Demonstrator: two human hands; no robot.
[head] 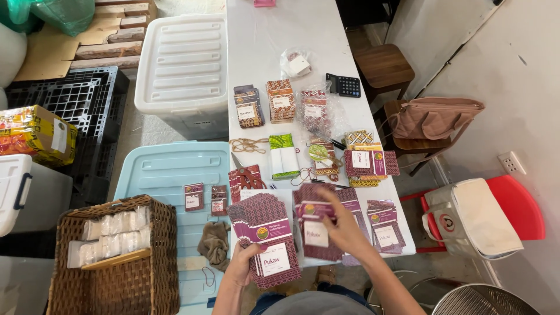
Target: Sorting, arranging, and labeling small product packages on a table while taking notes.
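I see left hand [242,269] pinching the fanned maroon cards [265,236] at the bottom edge, right hand [343,227] fingers closed on one card [315,211]; likely light, stiff, slick, so edge grip.

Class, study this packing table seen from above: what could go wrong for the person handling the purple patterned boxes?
1. The left hand holds a fanned stack of purple boxes at the table's near edge; some could slip off.
2. The right hand works over crowded packets and might knock them off the white table.
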